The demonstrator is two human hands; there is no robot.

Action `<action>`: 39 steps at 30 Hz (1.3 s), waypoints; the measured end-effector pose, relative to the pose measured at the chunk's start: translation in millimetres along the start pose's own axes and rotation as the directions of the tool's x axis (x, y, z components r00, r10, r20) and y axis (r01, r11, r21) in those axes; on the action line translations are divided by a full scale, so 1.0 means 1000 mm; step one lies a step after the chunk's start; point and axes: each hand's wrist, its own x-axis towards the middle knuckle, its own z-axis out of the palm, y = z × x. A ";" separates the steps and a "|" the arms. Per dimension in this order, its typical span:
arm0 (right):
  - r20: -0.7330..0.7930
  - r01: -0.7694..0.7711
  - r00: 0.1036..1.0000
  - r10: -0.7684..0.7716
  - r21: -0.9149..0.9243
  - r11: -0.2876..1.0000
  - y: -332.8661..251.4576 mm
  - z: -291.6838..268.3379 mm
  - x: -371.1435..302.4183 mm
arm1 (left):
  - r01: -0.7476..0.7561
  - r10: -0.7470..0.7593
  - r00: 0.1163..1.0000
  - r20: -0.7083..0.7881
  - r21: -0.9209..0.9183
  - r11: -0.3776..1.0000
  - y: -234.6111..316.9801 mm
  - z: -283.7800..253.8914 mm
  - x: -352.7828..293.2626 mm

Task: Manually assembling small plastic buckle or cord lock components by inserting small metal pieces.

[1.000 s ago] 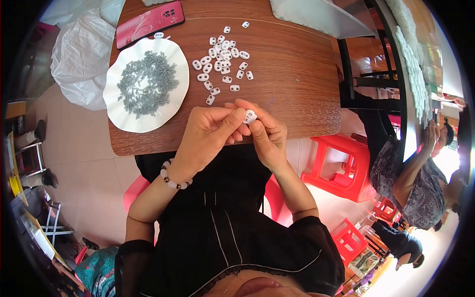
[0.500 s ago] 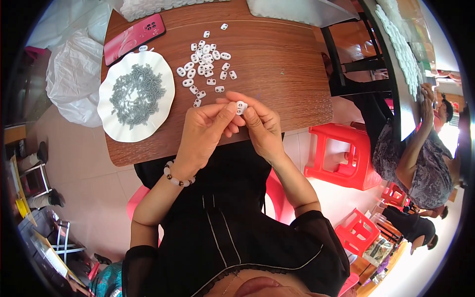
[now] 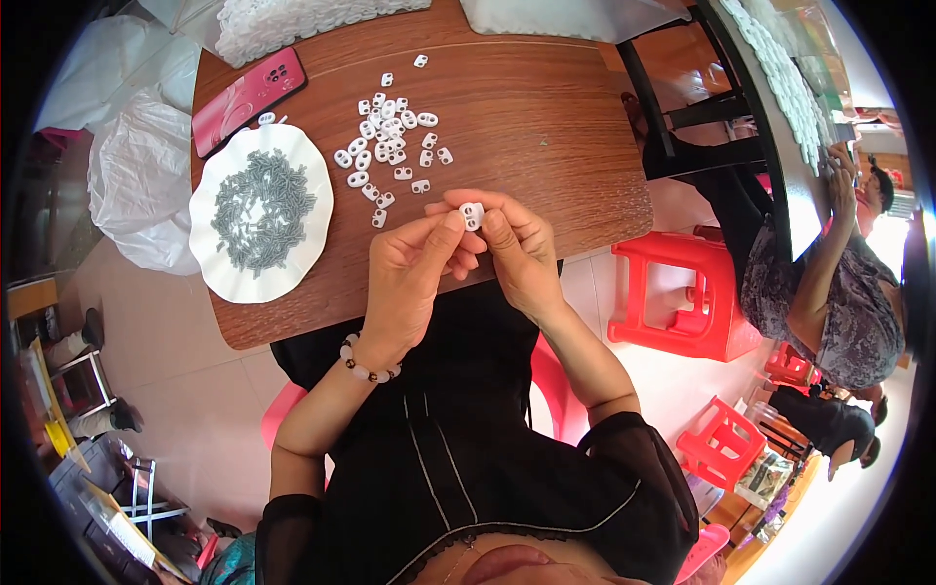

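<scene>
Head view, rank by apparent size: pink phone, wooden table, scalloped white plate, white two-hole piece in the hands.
Largest to smallest:
1. wooden table
2. scalloped white plate
3. pink phone
4. white two-hole piece, clearly smallest though likely nearer the camera

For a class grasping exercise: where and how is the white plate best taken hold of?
Probably opposite sides of the white plate, by its wavy rim, coming from the near side: small grey pieces lie across its middle, and the pink phone lies just beyond its far edge.
</scene>
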 end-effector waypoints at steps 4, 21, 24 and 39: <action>-0.012 0.022 1.000 -0.023 -0.087 0.996 0.003 -0.001 0.002 | -0.020 0.020 1.000 0.020 -0.013 1.000 -0.005 -0.004 0.003; -0.044 0.079 0.994 -0.101 -0.352 0.932 -0.001 -0.001 0.002 | -0.032 0.032 0.999 -0.014 0.037 0.999 -0.011 -0.005 0.008; -0.018 0.113 0.991 -0.132 -0.404 0.908 0.000 -0.003 0.003 | -0.036 0.039 0.999 -0.037 0.080 0.996 -0.011 -0.005 0.008; -0.053 -0.009 0.999 0.001 -0.151 0.988 0.000 -0.003 0.002 | -0.100 0.101 0.995 0.005 0.132 0.986 -0.014 0.000 0.011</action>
